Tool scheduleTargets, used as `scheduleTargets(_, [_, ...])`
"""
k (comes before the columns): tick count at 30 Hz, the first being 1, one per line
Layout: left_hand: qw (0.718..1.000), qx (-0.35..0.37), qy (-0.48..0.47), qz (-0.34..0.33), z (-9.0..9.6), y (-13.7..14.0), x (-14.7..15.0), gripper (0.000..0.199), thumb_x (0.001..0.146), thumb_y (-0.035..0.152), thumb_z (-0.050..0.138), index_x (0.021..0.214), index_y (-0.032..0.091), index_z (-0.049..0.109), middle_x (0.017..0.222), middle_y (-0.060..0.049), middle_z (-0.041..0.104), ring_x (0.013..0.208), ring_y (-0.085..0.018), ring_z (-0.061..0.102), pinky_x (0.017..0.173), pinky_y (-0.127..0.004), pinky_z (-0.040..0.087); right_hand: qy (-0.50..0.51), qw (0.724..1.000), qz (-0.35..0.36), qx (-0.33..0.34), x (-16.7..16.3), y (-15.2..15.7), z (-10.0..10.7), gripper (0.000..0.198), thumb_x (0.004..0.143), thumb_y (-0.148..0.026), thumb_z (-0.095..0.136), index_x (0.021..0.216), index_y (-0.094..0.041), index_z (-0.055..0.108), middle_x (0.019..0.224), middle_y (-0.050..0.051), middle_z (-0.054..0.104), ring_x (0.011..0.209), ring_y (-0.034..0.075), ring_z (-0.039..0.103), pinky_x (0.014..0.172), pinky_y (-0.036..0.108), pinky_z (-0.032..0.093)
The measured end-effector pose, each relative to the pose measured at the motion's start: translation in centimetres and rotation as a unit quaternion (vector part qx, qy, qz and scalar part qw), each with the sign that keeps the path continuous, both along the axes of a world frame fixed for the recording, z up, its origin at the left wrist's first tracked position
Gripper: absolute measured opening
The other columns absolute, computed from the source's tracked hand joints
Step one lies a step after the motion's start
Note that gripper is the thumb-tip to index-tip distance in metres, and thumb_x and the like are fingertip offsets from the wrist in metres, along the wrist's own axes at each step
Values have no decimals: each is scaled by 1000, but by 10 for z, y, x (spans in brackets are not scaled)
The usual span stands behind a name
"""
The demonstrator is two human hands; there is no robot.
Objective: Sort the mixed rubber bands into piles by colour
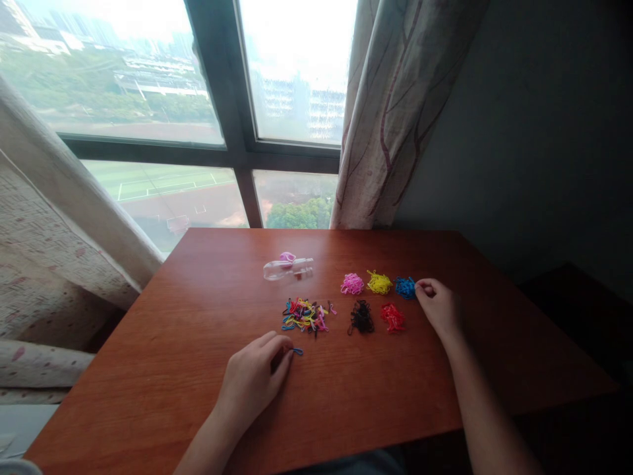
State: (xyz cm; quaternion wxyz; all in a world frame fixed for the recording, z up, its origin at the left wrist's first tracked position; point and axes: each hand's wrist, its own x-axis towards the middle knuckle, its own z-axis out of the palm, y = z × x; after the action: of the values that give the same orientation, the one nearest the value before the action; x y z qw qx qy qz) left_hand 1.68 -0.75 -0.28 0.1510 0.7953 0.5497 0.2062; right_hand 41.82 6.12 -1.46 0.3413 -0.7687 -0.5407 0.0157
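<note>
Between the thumb and forefinger of my left hand [257, 373] is a small blue loop [297, 351], its rounded end sticking out just above the table. Just beyond that hand lies a mixed pile of small coloured loops [305, 315]. My right hand [438, 305] is pinched at the right edge of a blue pile of loops [405, 287]; whatever its fingertips hold is hidden. To the left of the blue pile are a yellow pile [379, 282] and a pink pile [352, 284]. Nearer to me sit a black pile [361, 318] and a red pile [392, 318].
A clear container [289, 269] with a pink part [287, 257] lies on its side towards the back of the brown wooden table [198, 349]. Behind the table's far edge stand a window and a patterned curtain [390, 112]. A dark wall is on the right.
</note>
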Motion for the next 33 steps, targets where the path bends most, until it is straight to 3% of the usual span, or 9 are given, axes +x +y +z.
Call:
scheduleTargets(9, [1000, 9, 25, 1, -2, 0, 0, 13, 92, 30, 51, 87, 26, 63, 86, 2, 70, 77, -17, 67, 64, -26, 44, -5, 999, -11, 37, -23, -18, 17, 35, 83, -47, 52, 86, -19, 73, 69, 7, 70, 61, 20, 64, 58, 28, 43])
scheduleTargets(15, [999, 18, 39, 7, -7, -1, -1, 14, 95, 31, 48, 90, 25, 61, 89, 1, 70, 79, -17, 67, 67, -26, 43, 60, 993, 86, 59, -79, -47, 28, 31, 88, -44, 54, 87, -19, 72, 72, 5, 70, 61, 18, 64, 58, 26, 47])
scheduleTargets(24, [999, 16, 44, 8, -4, 0, 0, 13, 93, 29, 50, 88, 24, 60, 87, 1, 69, 76, -17, 66, 64, -26, 43, 136, 958, 251, 22, -163, -82, 11, 19, 91, -26, 50, 86, -20, 68, 73, 2, 69, 62, 16, 63, 58, 23, 48])
scheduleTargets(33, [999, 2, 46, 9, -8, -1, 0, 13, 94, 30, 50, 89, 24, 60, 88, 1, 69, 79, -16, 66, 68, -27, 42, 135, 945, 295, -29, -180, -94, -5, 15, 90, -20, 53, 88, -21, 67, 80, 3, 70, 72, 17, 64, 68, 26, 45])
